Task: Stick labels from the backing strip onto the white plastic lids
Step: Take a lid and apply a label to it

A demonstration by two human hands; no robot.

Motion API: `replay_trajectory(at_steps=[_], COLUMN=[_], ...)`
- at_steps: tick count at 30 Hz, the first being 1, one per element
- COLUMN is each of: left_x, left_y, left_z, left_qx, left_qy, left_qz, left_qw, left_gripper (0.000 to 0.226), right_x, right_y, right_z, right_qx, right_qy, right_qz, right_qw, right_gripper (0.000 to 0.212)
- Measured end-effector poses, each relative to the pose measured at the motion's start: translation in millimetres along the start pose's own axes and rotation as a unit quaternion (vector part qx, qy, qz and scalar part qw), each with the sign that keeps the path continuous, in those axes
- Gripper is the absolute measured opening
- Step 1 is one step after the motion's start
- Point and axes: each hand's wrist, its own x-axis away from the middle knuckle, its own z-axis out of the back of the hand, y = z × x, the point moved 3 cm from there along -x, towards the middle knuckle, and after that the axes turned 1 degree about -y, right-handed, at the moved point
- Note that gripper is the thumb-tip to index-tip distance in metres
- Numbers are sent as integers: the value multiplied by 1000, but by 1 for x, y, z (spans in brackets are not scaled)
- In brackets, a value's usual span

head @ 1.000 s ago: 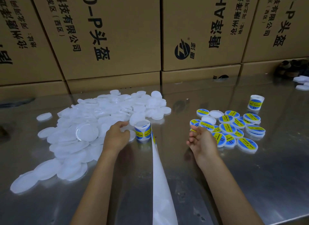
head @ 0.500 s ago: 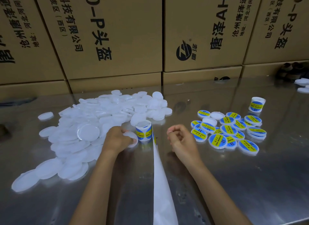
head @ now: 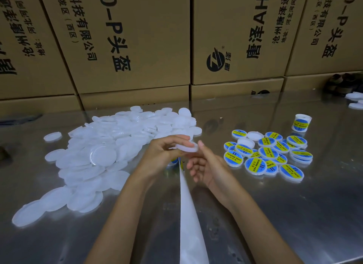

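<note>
My left hand (head: 160, 153) holds one plain white lid (head: 187, 146) lifted above the table, fingers curled round its rim. My right hand (head: 208, 165) is just beside it, palm up, its forefinger tip touching the lid's right edge and the other fingers loosely bent. Below the hands stands the label roll (head: 173, 161), mostly hidden by my left hand. Its empty white backing strip (head: 188, 204) trails toward me. A big heap of plain white lids (head: 110, 145) lies at left. Labelled lids (head: 269, 153), blue and yellow, lie in a cluster at right.
The metal table (head: 294, 214) is shiny and reflective. Stacked cardboard boxes (head: 127, 47) wall off its far edge. A second label roll (head: 301, 122) stands behind the labelled cluster. A few white lids (head: 355, 101) and a dark object (head: 341, 83) sit at far right.
My left hand has picked a white lid off the pile's edge and raised it over the label roll. My right hand has come in from the right to meet it.
</note>
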Motion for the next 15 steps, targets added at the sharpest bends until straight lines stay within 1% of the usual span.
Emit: replay_trajectory(at_steps=[3,4,6,7,8,9,12,15], left_x=[2,3,3,3,3,2,3,1], left_y=[2,3,3,2,2,2,3,4], left_z=[-8,-10,-11,-12,-13,-15,-22,-12], left_qx=[2,12,77,116,139,137,87,104], left_qy=[-25,-37,-56,-58,-54,-45,-18,72], left_qz=[2,7,41,62,75,79,61,47], left_qw=[1000,999,995,990,986,986,994,991], left_gripper=[26,32,48,51,50,45,31,28], right_x=[2,1,1,1,1,1,1,-2], right_y=[-1,0,0,0,0,1,6,9], right_z=[3,4,5,5,6,6,4,5], right_qx=[-11,-11,-15,-14,-4,18,113,184], right_qy=[-13,-13,-11,-11,-13,-14,8,64], right_qz=[15,18,32,41,51,59,71,113], right_qw=[1000,1000,999,999,999,998,991,974], right_gripper=[27,25,24,22,21,21,22,19])
